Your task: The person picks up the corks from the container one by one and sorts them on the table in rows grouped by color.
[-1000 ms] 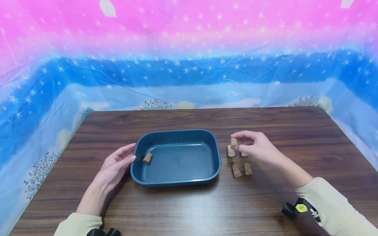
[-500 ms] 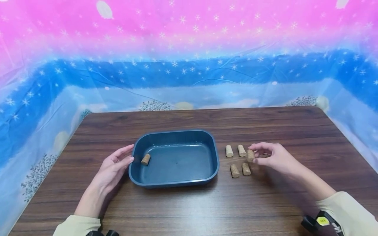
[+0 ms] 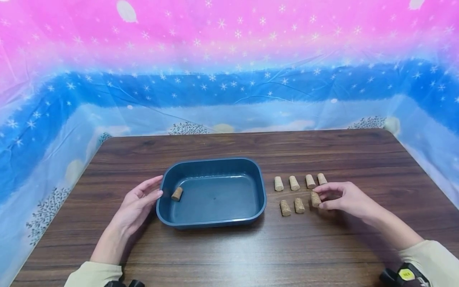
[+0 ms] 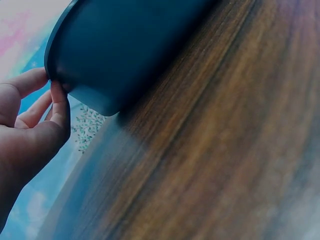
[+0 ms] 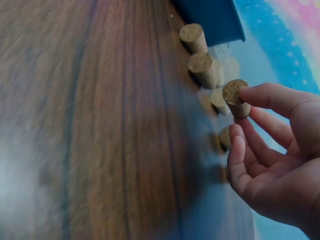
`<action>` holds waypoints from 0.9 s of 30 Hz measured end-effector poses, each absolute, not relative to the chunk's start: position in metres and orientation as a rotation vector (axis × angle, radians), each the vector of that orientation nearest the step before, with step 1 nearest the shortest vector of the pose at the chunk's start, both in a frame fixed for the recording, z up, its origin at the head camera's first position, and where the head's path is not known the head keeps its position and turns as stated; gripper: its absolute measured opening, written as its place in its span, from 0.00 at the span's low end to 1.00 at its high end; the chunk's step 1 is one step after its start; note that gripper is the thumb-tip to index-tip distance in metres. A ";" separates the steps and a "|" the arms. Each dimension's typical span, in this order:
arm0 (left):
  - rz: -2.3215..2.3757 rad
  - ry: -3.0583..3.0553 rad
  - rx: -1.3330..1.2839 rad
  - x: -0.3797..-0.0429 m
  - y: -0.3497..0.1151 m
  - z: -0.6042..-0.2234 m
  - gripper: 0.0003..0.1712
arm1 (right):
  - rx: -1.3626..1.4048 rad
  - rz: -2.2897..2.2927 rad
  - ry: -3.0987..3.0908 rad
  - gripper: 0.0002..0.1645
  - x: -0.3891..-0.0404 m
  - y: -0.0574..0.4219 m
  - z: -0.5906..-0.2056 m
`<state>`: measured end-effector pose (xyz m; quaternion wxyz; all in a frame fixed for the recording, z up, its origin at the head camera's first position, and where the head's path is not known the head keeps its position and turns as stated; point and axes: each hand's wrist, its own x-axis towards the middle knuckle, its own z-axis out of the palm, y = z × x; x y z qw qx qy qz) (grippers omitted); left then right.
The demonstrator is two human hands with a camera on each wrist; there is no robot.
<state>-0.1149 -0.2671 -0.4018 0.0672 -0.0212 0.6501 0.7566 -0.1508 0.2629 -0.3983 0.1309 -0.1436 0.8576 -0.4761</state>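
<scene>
My left hand (image 3: 141, 204) touches the left rim of a dark blue plastic basin (image 3: 215, 222) with its fingertips, fingers fairly straight; the left wrist view shows them against the basin's outer wall. One cork stopper (image 3: 177, 194) lies inside at the left end. To the basin's right, my right hand (image 3: 346, 201) pinches a cork stopper (image 3: 315, 199) between thumb and fingers, at the right end of the front row. That row also has two corks, one of them the nearest cork (image 5: 192, 37) to the basin in the right wrist view. Several paler corks (image 3: 294, 183) form the back row.
A brown wood-grain table (image 3: 229, 255) bears everything. Its far edge meets a pink and blue snowflake cloth (image 3: 215, 87) that hangs around the back and sides. Dark wrist cameras (image 3: 407, 274) sit at both cream sleeves.
My right hand has travelled rightward along the corks and then a little nearer, with a cork between its fingers. Two more back-row corks now show. The left hand stays at the basin's rim.
</scene>
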 end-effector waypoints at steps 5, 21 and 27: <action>2.294 1.946 -0.074 -0.115 -0.268 -0.401 0.18 | -0.404 -1.389 2.463 0.28 -0.149 0.269 -0.404; 2.298 1.930 -0.079 -0.116 -0.267 -0.400 0.19 | -0.398 -1.300 2.534 0.27 -0.149 0.274 -0.411; 2.298 1.933 -0.072 -0.115 -0.266 -0.400 0.18 | -0.392 -1.285 2.529 0.27 -0.149 0.274 -0.411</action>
